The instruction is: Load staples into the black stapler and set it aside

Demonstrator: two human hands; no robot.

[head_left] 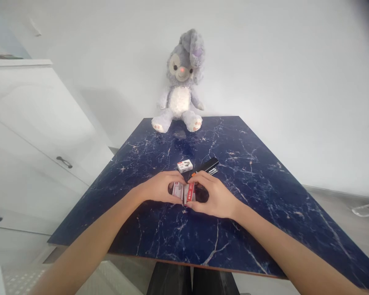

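Note:
Side by side in front of me are two small cardboard boxes, probably staple boxes. My left hand grips the white box with red print between thumb and fingers. A red-and-white box is pinched in my right hand, thumb at the near end and fingers at the far end. The two boxes sit close against each other; whether they rest on the table I cannot tell. Just beyond my hands lies another small white box. A black stapler with an orange part lies beside it, partly hidden by my right fingers.
The blue marble-patterned table has its near edge by my legs. A grey plush rabbit sits at the far edge against the white wall. White cabinets stand at left. A clear plastic item is at far right.

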